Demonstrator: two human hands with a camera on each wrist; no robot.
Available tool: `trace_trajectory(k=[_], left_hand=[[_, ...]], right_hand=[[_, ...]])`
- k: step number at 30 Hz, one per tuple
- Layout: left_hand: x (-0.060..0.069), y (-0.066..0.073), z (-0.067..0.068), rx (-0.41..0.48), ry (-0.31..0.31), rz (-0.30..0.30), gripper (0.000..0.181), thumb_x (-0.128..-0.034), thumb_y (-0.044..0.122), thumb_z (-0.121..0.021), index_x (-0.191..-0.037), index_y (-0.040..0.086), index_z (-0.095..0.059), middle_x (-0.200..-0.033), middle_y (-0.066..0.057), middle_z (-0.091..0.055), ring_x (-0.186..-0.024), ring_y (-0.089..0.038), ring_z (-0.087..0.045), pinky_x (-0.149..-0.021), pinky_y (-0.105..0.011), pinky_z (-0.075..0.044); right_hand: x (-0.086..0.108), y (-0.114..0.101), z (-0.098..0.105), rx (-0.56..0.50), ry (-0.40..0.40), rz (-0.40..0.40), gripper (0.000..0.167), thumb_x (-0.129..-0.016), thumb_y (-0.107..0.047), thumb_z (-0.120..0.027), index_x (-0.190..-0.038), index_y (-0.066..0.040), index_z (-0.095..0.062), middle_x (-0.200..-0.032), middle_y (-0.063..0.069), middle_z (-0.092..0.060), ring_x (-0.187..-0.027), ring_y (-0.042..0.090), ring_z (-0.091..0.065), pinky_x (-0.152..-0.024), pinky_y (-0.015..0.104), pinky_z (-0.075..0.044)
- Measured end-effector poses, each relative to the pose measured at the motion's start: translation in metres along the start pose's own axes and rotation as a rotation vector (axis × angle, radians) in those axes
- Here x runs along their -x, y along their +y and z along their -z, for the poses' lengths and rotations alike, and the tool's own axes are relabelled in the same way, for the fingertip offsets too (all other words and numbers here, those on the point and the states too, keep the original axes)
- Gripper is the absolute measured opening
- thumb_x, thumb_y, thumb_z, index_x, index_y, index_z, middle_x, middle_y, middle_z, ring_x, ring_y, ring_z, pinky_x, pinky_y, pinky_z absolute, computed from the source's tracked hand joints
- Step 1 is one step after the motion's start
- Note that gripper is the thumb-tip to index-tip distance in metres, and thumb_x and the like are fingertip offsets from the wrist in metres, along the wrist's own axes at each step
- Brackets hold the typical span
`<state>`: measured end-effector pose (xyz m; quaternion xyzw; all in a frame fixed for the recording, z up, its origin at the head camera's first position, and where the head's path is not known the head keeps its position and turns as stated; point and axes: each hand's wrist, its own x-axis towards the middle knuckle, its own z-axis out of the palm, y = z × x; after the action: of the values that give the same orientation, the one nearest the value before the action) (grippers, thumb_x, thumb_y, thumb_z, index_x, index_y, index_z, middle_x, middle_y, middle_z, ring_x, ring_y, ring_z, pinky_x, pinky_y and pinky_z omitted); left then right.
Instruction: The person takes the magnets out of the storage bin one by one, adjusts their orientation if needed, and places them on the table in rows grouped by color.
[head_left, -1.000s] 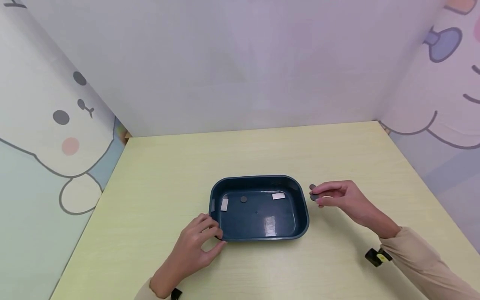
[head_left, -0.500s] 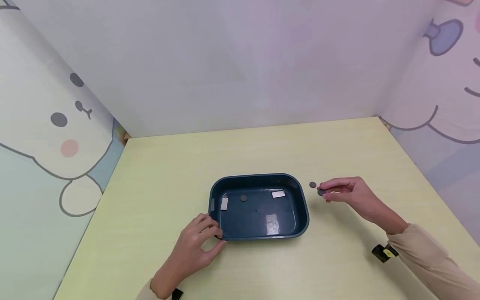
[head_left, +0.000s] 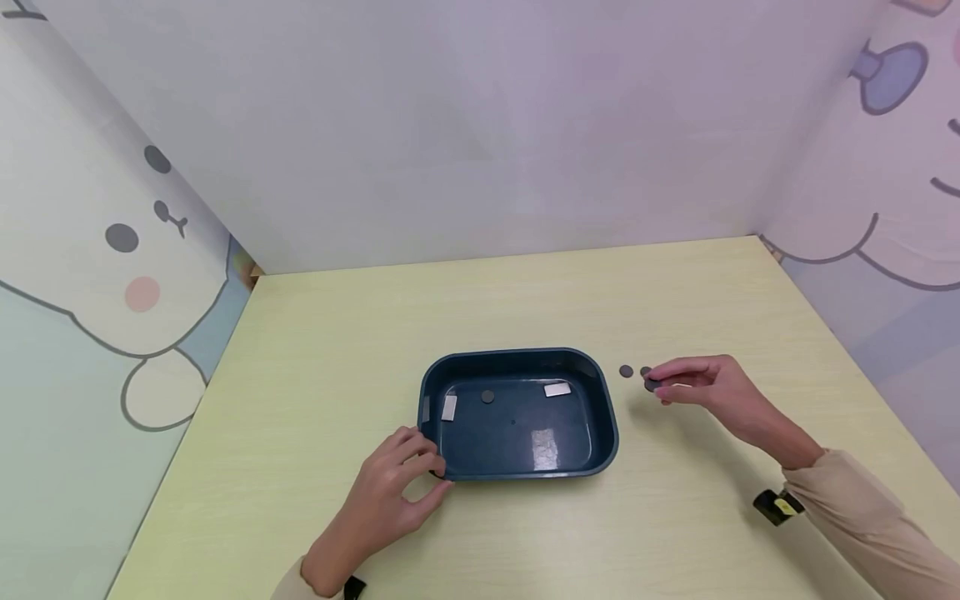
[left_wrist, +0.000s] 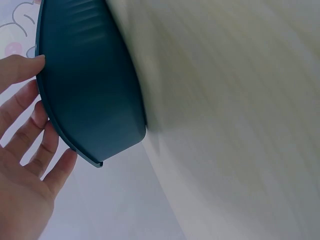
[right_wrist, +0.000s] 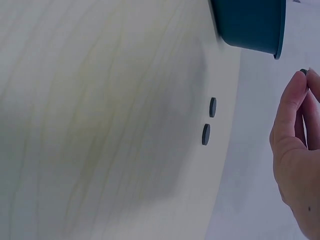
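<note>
A dark blue rectangular plastic tray (head_left: 517, 479) stands on the table. My left hand (head_left: 390, 492) holds its near left corner, fingers over the rim and thumb outside; the left wrist view shows the fingertips along the tray's rim (left_wrist: 75, 147). To the right of the tray, my right hand (head_left: 705, 385) pinches a small dark disc (head_left: 652, 385) between thumb and fingers, above the table. Two similar flat discs lie near each other on the table beneath it: the left disc (head_left: 626, 371) and the right disc (head_left: 645, 371), partly hidden behind the fingertips.
Inside the tray are one dark disc (head_left: 487, 397) and two white rectangular pieces, the left piece (head_left: 449, 407) and the right piece (head_left: 557, 389). The pale wooden table (head_left: 360, 333) ends at a white back wall (head_left: 480, 150). Walls with cartoon drawings stand on both sides.
My right hand has moved a little to the right, away from the tray, with a disc pinched. A second disc now shows on the table beside the first. The left hand keeps its place.
</note>
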<state>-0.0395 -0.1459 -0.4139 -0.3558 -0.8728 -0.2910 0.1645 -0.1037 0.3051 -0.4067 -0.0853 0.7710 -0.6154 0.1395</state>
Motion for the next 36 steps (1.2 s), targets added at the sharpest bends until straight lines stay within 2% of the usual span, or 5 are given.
trace_trajectory(k=[7, 14, 31, 36], left_hand=[[0.0, 0.001, 0.0, -0.006, -0.002, 0.008, 0.018, -0.0708, 0.017, -0.08, -0.079, 0.02, -0.064, -0.085, 0.01, -0.057, -0.084, -0.011, -0.05, -0.073, -0.026, -0.046], [0.001, 0.001, 0.0, -0.011, -0.017, 0.036, 0.018, -0.0706, 0.019, -0.08, -0.077, 0.021, -0.064, -0.085, 0.013, -0.055, -0.085, -0.007, -0.048, -0.073, -0.023, -0.045], [0.002, 0.0, 0.0, 0.005, 0.001, -0.002, 0.018, -0.0708, 0.016, -0.079, -0.079, 0.02, -0.064, -0.085, 0.009, -0.057, -0.083, -0.012, -0.05, -0.073, -0.026, -0.046], [0.001, 0.0, 0.0, 0.01, 0.003, -0.001, 0.017, -0.0713, 0.016, -0.079, -0.079, 0.02, -0.064, -0.084, 0.009, -0.057, -0.083, -0.012, -0.05, -0.074, -0.027, -0.046]], right_hand=[[-0.002, 0.004, 0.006, 0.017, 0.04, -0.036, 0.028, -0.087, -0.009, -0.067, -0.111, 0.005, -0.064, -0.099, 0.001, -0.071, -0.083, 0.023, -0.068, -0.077, 0.025, -0.052], [-0.004, 0.009, 0.012, 0.023, 0.058, -0.033, 0.03, -0.086, -0.009, -0.068, -0.111, 0.007, -0.064, -0.098, 0.003, -0.071, -0.083, 0.026, -0.068, -0.077, 0.026, -0.053], [-0.004, 0.021, 0.022, 0.104, 0.117, -0.055, 0.035, -0.085, -0.014, -0.07, -0.112, 0.006, -0.064, -0.097, 0.002, -0.071, -0.084, 0.019, -0.069, -0.074, 0.021, -0.051], [-0.006, 0.026, 0.024, 0.06, 0.127, -0.061, 0.035, -0.084, -0.011, -0.071, -0.111, 0.009, -0.063, -0.096, 0.004, -0.072, -0.085, 0.019, -0.069, -0.075, 0.022, -0.052]])
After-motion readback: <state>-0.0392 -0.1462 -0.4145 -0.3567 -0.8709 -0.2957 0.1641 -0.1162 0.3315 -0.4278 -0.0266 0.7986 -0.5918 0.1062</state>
